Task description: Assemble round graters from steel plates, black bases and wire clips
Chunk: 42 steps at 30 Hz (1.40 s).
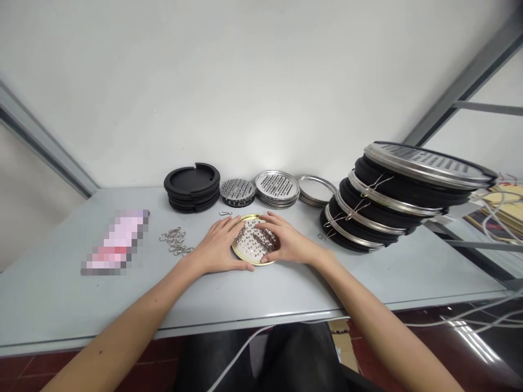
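Observation:
A round metal grater disc (250, 242) with a gold-coloured rim lies on the grey table in front of me. My left hand (223, 245) holds its left edge, fingers along the far side and thumb at the near edge. Over the right part of the disc is my right hand (286, 239), its fingers curved and fingertips on the perforated surface and rim. Just beyond the disc sit a stack of small grater plates (237, 190) and a stack of larger ones (277, 187). One wire clip (225, 213) rests near my left fingertips.
Black rings (192, 188) are stacked at the back left, plain metal rings (316, 190) at the back right. A tall leaning stack of assembled graters (384, 201) stands at the right. Wire clips (175, 240) and a pixelated flat object (118, 239) lie left.

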{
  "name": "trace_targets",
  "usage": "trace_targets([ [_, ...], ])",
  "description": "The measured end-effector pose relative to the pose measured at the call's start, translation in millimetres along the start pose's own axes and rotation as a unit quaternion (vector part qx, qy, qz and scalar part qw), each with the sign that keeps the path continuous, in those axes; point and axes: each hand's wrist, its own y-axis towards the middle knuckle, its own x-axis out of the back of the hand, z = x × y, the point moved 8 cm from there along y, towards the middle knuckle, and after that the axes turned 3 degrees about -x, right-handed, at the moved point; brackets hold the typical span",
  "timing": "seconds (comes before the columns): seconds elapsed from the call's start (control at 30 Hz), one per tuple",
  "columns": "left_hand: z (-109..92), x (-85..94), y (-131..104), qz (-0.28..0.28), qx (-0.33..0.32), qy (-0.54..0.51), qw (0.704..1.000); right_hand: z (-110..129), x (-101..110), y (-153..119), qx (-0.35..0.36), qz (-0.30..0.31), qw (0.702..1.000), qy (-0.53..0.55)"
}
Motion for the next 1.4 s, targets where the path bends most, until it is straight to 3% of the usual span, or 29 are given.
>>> trace_targets([
  [0.5, -2.0, 0.2, 0.2, 0.007, -0.009, 0.012, 1.0, 20.1, 8.3, -2.5, 0.086, -0.021, 0.996, 0.019],
  [1.4, -1.9, 2.5, -1.3, -0.007, -0.021, 0.013, 1.0, 24.0, 10.7, -6.4, 0.107, -0.04, 0.993, 0.011],
])
